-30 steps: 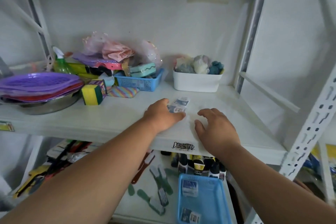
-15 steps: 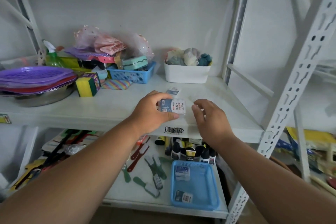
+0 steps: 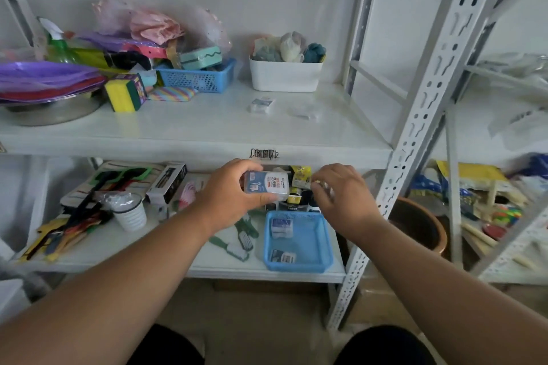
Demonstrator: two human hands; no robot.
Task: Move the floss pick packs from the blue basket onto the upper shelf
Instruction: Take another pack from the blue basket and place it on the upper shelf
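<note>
My left hand [image 3: 228, 195] grips a floss pick pack [image 3: 267, 187] with a blue and white label, just below the upper shelf's front edge. My right hand [image 3: 344, 201] hovers beside it with curled fingers; whether it holds anything is unclear. Under both hands, on the lower shelf, is the blue basket [image 3: 296, 268] with two packs inside, one at the back [image 3: 281, 227] and one at the front [image 3: 283, 256]. On the upper shelf [image 3: 192, 127] lie one pack [image 3: 261, 104] and a pale, blurred one [image 3: 302, 114].
The upper shelf also carries a white bin [image 3: 284, 78], a small blue basket of oddments [image 3: 198, 78], a sponge [image 3: 123, 95] and purple plates on a metal bowl [image 3: 44, 83]. Brushes [image 3: 241, 241], a cup [image 3: 130, 212] and bottles crowd the lower shelf. A perforated upright [image 3: 415, 139] stands right.
Both hands dropped from the top of the upper shelf to below its front edge. My left hand lifted a pack off that shelf and carried it down. The view tilted downward.
</note>
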